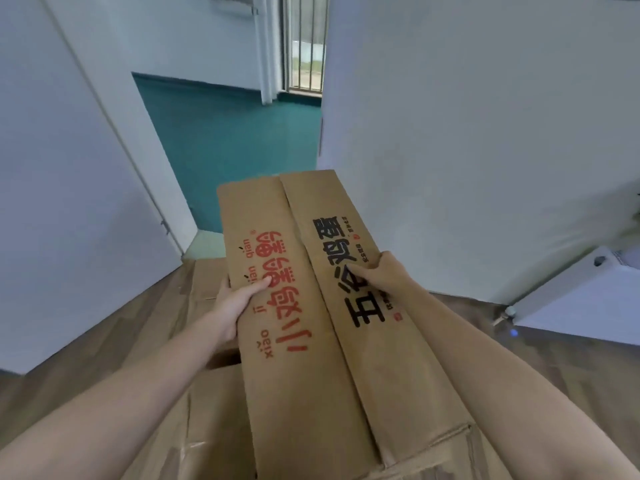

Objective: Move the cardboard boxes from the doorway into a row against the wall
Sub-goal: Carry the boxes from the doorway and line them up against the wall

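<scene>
Walls: pale white wall [485, 133] on the right and a white door panel [62, 168] on the left frame an opening; beyond it lie a teal lower wall [235, 140] and a barred window [306, 43].
Floor: brown wood-grain flooring [86, 348] runs under everything near the camera.
Held box: a long brown cardboard box [311, 306] with two closed top flaps meeting along a centre seam; red printed characters on the left flap, black ones on the right. It is lifted in front of the person, its far end pointing towards the opening, tilted slightly to the right.
Lower boxes: more plain brown cardboard boxes [214, 403] sit beneath and to the left of the held one, on the floor by the opening; one shows a dark gap at its top.
White appliance: a white boxy unit [581, 299] stands by the right wall, well apart from the boxes.
Left hand: the left hand [239, 299] clasps the box's left edge, thumb pressed on the red-printed flap, fingers hidden underneath.
Right hand: the right hand [381, 275] clasps the right edge, thumb lying across the black print, fingers wrapped out of sight.
</scene>
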